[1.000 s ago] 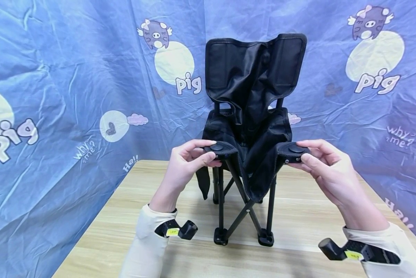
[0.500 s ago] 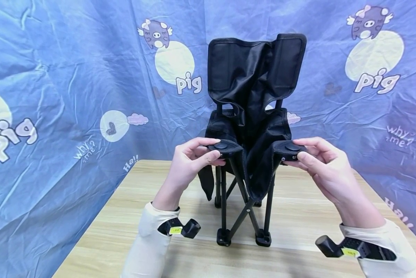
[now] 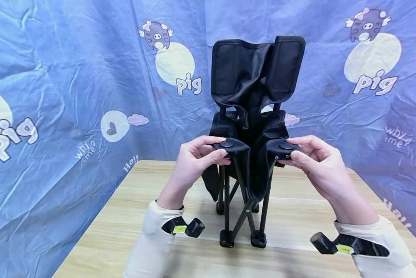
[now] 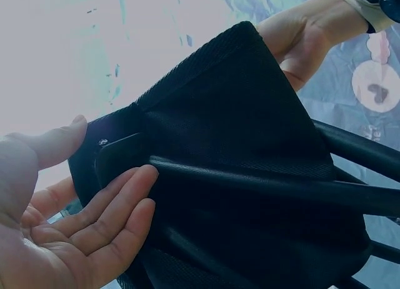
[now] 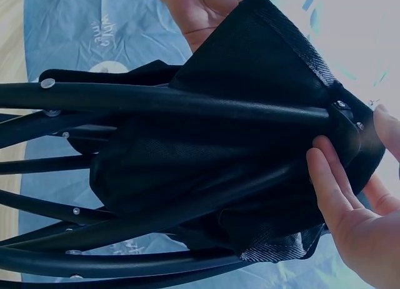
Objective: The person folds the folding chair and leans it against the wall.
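- A blue backdrop [image 3: 55, 96] printed with cartoon pigs and pale circles hangs behind and to both sides.
- The wooden counter [image 3: 298, 216] carries everything.
- A black folding chair [image 3: 253, 116] stands upright on the counter's middle, its legs drawn close together and its fabric seat sagging in folds between the front corners.
- The right hand [image 3: 319, 168] pinches the chair's right front corner cap [image 3: 283, 148], thumb on top, fingers curled beneath.
- The left hand [image 3: 195, 162] grips the left front corner cap [image 3: 227, 146] the same way, fingers [image 4: 106, 207] under the fabric.
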`<state>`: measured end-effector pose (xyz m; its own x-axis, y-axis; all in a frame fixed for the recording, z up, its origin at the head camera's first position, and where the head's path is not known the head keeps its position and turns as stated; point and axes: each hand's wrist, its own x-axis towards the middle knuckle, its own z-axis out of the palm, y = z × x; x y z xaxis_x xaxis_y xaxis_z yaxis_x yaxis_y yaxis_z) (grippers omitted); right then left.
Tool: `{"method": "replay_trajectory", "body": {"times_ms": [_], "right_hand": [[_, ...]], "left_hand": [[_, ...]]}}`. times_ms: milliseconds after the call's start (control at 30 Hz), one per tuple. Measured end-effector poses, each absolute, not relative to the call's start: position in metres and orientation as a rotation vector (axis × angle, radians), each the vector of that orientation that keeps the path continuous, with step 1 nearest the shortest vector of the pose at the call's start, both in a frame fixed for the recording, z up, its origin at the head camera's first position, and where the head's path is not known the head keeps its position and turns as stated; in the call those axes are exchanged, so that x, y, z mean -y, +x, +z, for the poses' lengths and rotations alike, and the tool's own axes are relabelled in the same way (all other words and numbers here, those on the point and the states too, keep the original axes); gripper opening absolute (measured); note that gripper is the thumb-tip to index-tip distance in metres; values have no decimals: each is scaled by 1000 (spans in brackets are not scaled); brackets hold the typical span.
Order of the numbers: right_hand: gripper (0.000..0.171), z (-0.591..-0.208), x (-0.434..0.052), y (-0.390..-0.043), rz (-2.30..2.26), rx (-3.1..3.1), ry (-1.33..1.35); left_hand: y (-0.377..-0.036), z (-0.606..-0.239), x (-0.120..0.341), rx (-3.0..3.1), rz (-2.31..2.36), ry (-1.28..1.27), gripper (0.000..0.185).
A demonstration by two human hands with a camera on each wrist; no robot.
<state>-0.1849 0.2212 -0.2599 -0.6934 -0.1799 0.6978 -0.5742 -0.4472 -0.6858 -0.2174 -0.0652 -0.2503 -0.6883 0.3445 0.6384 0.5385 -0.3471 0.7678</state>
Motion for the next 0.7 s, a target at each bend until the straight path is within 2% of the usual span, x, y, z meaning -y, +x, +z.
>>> {"method": "replay_trajectory", "body": {"times_ms": [700], "right_hand": [[30,-255,-213,-188,2195,1531,1045]], "left_hand": [[-218,-247,51,1687,-2179,-1228,31]]}}
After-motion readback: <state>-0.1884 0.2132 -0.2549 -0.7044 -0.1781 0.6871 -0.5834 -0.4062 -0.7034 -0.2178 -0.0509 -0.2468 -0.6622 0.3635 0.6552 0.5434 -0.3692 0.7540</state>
